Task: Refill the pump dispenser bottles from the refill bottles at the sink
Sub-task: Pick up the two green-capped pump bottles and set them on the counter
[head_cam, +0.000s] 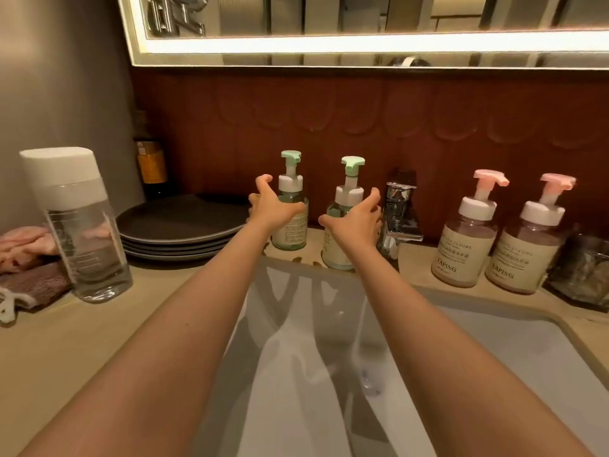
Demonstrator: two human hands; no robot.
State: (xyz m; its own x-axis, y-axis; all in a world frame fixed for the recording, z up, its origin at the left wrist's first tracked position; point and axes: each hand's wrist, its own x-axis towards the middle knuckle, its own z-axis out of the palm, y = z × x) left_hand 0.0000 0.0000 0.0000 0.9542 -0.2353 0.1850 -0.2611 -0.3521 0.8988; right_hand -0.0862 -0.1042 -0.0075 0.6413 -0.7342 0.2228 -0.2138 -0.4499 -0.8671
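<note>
Green pump bottle (291, 232) stands at the back of the bench (99, 341), just behind the sink (329, 357), with a second green bottle (334, 245) just beside it on the right, next to the tap (398, 212). Two pink pump bottles (464, 245) stand beyond the tap, and a tall clear bottle (79, 225) with a white cap stands well apart at the left.

Both arms stretch over the sink. The left hand (273, 206) is at the first green bottle and the right hand (356, 219) at the second, fingers spread and released, closed round nothing yet. Whether they already touch the bottles is hard to tell.

This looks like the opening step: fetching the green pair. Next, each hand needs to wrap a bottle's body, lift it upright and bring it forward so the pump tops can be unscrewed.
</note>
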